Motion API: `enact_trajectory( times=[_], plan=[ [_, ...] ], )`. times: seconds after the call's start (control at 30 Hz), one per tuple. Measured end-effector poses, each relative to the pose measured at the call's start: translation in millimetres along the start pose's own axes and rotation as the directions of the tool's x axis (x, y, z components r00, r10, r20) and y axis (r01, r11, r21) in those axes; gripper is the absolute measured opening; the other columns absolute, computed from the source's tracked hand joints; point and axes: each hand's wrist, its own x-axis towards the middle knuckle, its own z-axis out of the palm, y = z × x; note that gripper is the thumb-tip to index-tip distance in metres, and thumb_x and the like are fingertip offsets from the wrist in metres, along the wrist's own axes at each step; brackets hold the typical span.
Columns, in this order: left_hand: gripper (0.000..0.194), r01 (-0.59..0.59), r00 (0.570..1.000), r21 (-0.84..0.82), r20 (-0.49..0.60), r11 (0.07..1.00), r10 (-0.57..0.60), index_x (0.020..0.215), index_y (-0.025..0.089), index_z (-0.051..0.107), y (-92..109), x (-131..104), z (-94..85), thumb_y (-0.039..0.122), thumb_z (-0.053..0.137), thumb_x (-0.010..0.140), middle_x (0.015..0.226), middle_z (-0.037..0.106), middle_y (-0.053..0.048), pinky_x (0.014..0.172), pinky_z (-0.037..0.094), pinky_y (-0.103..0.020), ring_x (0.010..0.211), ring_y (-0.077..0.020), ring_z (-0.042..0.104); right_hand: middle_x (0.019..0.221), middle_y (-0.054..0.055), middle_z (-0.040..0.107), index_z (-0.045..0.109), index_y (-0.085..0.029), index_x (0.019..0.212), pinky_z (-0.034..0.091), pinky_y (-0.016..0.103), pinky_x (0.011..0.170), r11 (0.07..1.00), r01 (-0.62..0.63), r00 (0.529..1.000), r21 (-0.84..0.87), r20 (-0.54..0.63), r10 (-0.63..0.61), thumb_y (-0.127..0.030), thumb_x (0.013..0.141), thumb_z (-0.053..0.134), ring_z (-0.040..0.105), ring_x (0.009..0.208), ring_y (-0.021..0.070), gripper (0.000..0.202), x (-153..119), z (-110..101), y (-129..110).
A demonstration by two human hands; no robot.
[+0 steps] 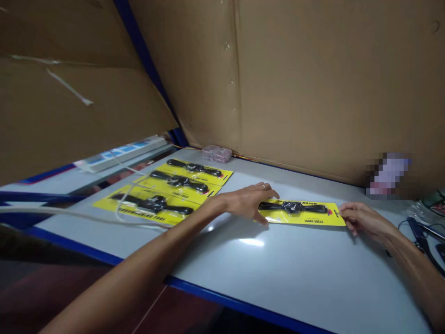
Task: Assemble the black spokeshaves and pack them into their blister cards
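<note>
A yellow carded pack (302, 213) with a black two-handled tool under clear plastic lies on the grey-white table (278, 264). My left hand (246, 202), with a ring on one finger, spans the pack's left end, thumb and fingers at its two long edges. At the right end, by the hang hole, the fingers of my right hand (363, 220) pinch the card. Three similar packs lie to the left: a rear one (225, 176), a middle one (213, 189) and a front one (104, 202), arranged in a column.
White cables (86, 212) cross the front-left pack. A power strip (128, 153) is at the back left, with a clear plastic box (216, 153) at the rear edge. Dark-handled tools (420, 236) lie far right. Cardboard (295, 83) walls the back.
</note>
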Motion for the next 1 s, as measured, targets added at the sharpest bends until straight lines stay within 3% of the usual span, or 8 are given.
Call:
enact_trajectory(
  times=[0.1, 0.2, 0.43, 0.57, 0.67, 0.8, 0.9, 1.0],
  plan=[
    [0.067, 0.025, 1.000, 0.162, -0.013, 0.987, -0.023, 0.136, 0.020, 0.052, 15, 1, 6.6, 0.045, 0.076, 0.080, 0.131, 0.056, -0.013, 0.103, 0.043, -0.044, 0.119, -0.0305, 0.053, 0.048, -0.005, 0.051, 0.063, -0.017, 0.093, 0.037, 0.018, 0.033, 0.993, -0.003, 0.994, 0.120, -0.106, 0.016, -0.019, 0.068, 0.068, 0.042, 0.039, 0.0089, 0.025, -2, 9, -5],
    [0.057, -0.012, 0.997, 0.221, -0.078, 0.975, 0.030, 0.134, 0.018, 0.053, 16, 4, 14.7, 0.045, 0.069, 0.087, 0.127, 0.059, -0.014, 0.100, 0.045, -0.044, 0.114, -0.0299, 0.056, 0.051, -0.004, 0.054, 0.064, -0.015, 0.102, 0.037, 0.018, 0.032, 0.975, -0.017, 0.990, 0.221, -0.132, 0.047, -0.013, 0.070, 0.064, 0.043, 0.039, 0.0089, 0.032, -6, 16, -11],
    [0.037, -0.027, 0.974, 0.142, -0.217, 0.989, 0.058, 0.132, 0.021, 0.061, 6, 9, 21.8, 0.030, 0.054, 0.096, 0.114, 0.070, -0.012, 0.085, 0.048, -0.036, 0.100, -0.0252, 0.066, 0.065, 0.005, 0.066, 0.070, -0.013, 0.091, 0.046, 0.017, 0.039, 0.960, 0.031, 0.992, 0.278, -0.124, 0.003, -0.015, 0.074, 0.067, 0.055, 0.047, 0.0094, 0.018, -3, 17, -9],
    [0.032, 0.004, 0.967, 0.000, -0.255, 1.000, -0.004, 0.119, 0.021, 0.072, 12, 5, 10.0, 0.033, 0.053, 0.097, 0.098, 0.077, -0.008, 0.073, 0.044, -0.030, 0.078, -0.0182, 0.065, 0.079, 0.009, 0.072, 0.072, -0.014, 0.089, 0.047, 0.020, 0.042, 0.978, 0.158, 0.984, 0.137, -0.109, -0.143, -0.025, 0.072, 0.073, 0.064, 0.060, 0.0146, 0.020, -3, 14, -9],
    [0.034, 0.033, 0.979, -0.130, -0.197, 0.991, -0.058, 0.098, 0.017, 0.078, 13, 3, -0.9, 0.039, 0.052, 0.096, 0.081, 0.076, -0.004, 0.061, 0.038, -0.026, 0.063, -0.0136, 0.057, 0.078, 0.007, 0.070, 0.072, -0.015, 0.084, 0.044, 0.021, 0.041, 0.966, 0.257, 0.966, -0.038, -0.001, -0.257, -0.038, 0.074, 0.075, 0.058, 0.057, 0.0127, 0.025, -5, 13, -11],
    [0.030, 0.087, 0.974, -0.125, -0.199, 0.988, -0.110, 0.080, 0.017, 0.075, 11, 3, -5.9, 0.029, 0.050, 0.092, 0.067, 0.070, -0.001, 0.060, 0.039, -0.025, 0.063, -0.0136, 0.058, 0.063, 0.001, 0.061, 0.066, -0.017, 0.072, 0.032, 0.020, 0.038, 0.954, 0.256, 0.965, -0.158, 0.098, -0.243, -0.048, 0.075, 0.072, 0.045, 0.045, 0.0076, 0.033, -9, 18, -13],
    [0.026, 0.126, 0.960, -0.052, -0.245, 0.991, -0.135, 0.089, 0.019, 0.073, 15, 3, -1.5, 0.025, 0.048, 0.092, 0.071, 0.071, -0.002, 0.065, 0.042, -0.028, 0.068, -0.0166, 0.062, 0.057, -0.002, 0.055, 0.060, -0.019, 0.066, 0.028, 0.021, 0.037, 0.958, 0.225, 0.970, -0.177, 0.133, -0.203, -0.048, 0.076, 0.070, 0.040, 0.041, 0.0067, 0.032, -10, 27, -12],
    [0.035, 0.133, 0.944, 0.064, -0.311, 0.989, -0.107, 0.119, 0.019, 0.066, 29, 2, 8.0, 0.036, 0.040, 0.101, 0.103, 0.074, -0.010, 0.079, 0.048, -0.036, 0.090, -0.0228, 0.067, 0.049, -0.006, 0.045, 0.052, -0.021, 0.062, 0.027, 0.021, 0.034, 0.973, 0.182, 0.982, -0.139, 0.080, -0.172, -0.043, 0.078, 0.066, 0.037, 0.037, 0.0071, 0.030, -12, 37, -11]
  ],
)
